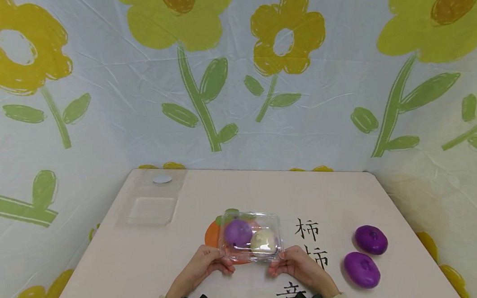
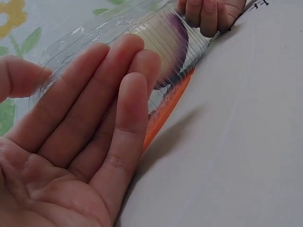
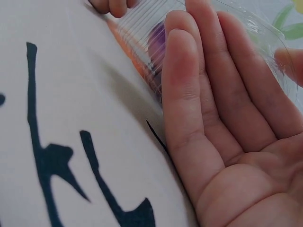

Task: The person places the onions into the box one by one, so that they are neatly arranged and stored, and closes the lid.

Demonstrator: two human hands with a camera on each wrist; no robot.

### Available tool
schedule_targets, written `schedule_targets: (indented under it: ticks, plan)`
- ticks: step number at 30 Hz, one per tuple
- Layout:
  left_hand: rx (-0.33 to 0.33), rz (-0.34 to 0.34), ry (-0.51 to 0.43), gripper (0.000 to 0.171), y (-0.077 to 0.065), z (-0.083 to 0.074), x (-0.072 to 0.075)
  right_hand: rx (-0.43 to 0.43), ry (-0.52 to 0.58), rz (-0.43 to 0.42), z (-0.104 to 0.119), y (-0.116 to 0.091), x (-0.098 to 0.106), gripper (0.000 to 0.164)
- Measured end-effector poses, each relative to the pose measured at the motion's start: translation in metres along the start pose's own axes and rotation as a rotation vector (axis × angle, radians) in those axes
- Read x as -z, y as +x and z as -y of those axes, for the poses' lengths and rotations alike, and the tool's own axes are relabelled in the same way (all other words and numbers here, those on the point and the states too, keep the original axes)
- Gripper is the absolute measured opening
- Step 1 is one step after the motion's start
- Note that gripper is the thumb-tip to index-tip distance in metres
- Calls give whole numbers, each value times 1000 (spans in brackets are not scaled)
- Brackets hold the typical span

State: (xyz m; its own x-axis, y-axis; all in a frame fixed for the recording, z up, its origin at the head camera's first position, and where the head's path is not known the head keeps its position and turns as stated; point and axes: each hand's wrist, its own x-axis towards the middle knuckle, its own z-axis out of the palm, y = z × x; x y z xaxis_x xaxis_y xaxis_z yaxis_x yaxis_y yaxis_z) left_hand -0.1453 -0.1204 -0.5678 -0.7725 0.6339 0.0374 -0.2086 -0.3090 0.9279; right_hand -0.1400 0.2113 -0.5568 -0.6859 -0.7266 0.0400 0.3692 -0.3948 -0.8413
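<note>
A clear plastic box (image 1: pixel 269 217) is held near the middle of the table, in the head view. Through its lid show a purple round piece (image 1: pixel 238 232), a pale yellow round piece (image 1: pixel 263 241) and something pinkish behind them. My left hand (image 1: pixel 209 260) pinches the box's near left corner between thumb and fingers. At the near right corner my right hand (image 1: pixel 295 264) pinches it the same way. Both wrist views show the thumb above the box edge and the fingers, fairly straight, along its ribbed near side.
Two glossy purple rounded pieces (image 1: pixel 362 270) lie at the right of the table. An open clear plastic box (image 1: pixel 152 210) stands at the back left. The tabletop (image 1: pixel 119 263) carries a printed orange fruit (image 1: pixel 211 234) and black characters (image 1: pixel 307 229). Flower-patterned cloth (image 1: pixel 322 117) hangs behind.
</note>
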Motion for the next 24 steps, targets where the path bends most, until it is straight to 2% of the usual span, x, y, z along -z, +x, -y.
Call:
schedule_targets:
  ticks: [6, 16, 24]
  plan:
    - [-10, -19, 15, 40, 1, -1, -3, 25, -16, 11, 0, 0, 0, 46]
    - [-22, -28, 25, 40, 1, -3, -6, -34, -51, -15, 2, 0, 1, 48]
    - [-35, -2, 24, 39, 0, -1, -4, 8, -39, 15, 1, 0, 1, 47]
